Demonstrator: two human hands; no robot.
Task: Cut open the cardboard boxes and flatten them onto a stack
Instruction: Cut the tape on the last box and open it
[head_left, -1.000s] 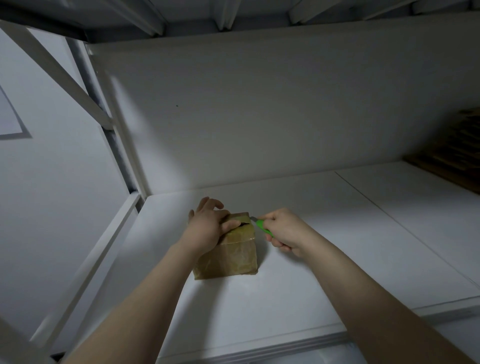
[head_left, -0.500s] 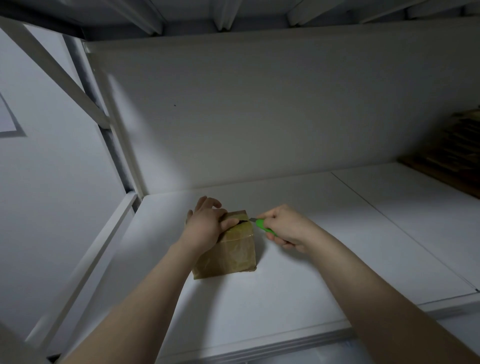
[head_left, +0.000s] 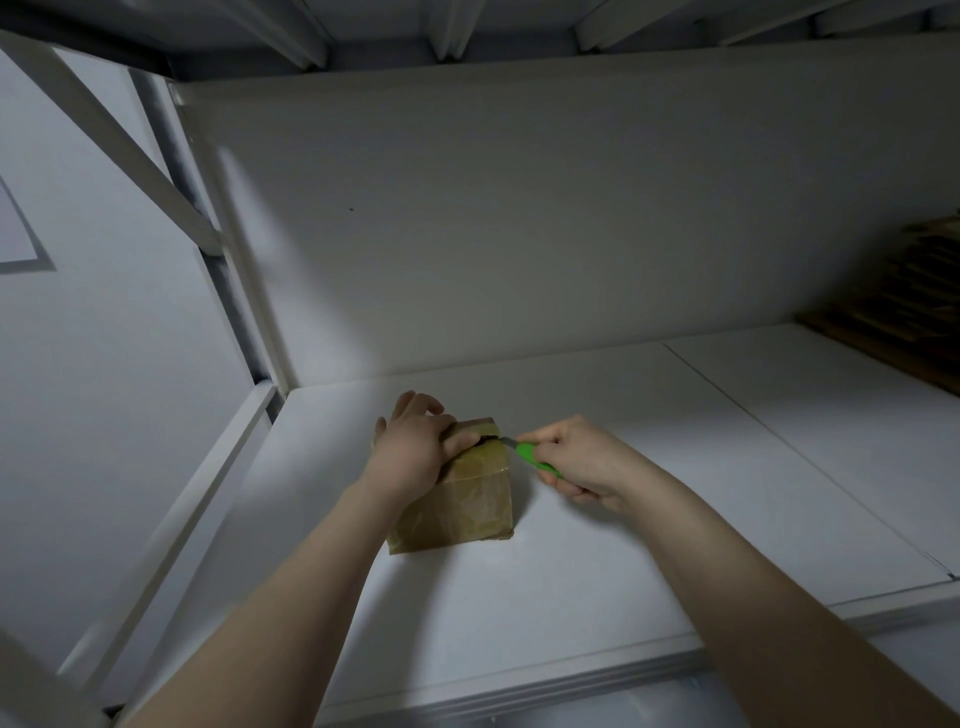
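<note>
**On the white shelf, a blade is meeting the top seam of a small taped box**

At the middle of the shelf, the left hand is clamping down over the top of the cardboard box. Its thumb is lying across the top face and its fingers are curling over the far left edge. Just to the right, the right hand is wrapping its fingers round a green cutter, with the blade tip touching the box's upper right corner beside a dark slit in the top.

The box is looking small and light, and its walls are glossy with tape, so they are probably slick and the whole thing would likely skid under a sideways cut. Pressing from above on the top edges, as the left hand is doing, seems the sound hold. The thumb is sitting close to the cutting line, which is the risk to watch. The cardboard is probably stiff enough to stand, yet soft enough to buckle under hard pressure.

The box is standing upright on the white shelf, well apart from a dark brown pile at the far right, too dim to identify.

Compared with a second ago, almost nothing is differing. Both grips are staying the same, the blade is remaining at the same corner, and the box is keeping its place.
</note>
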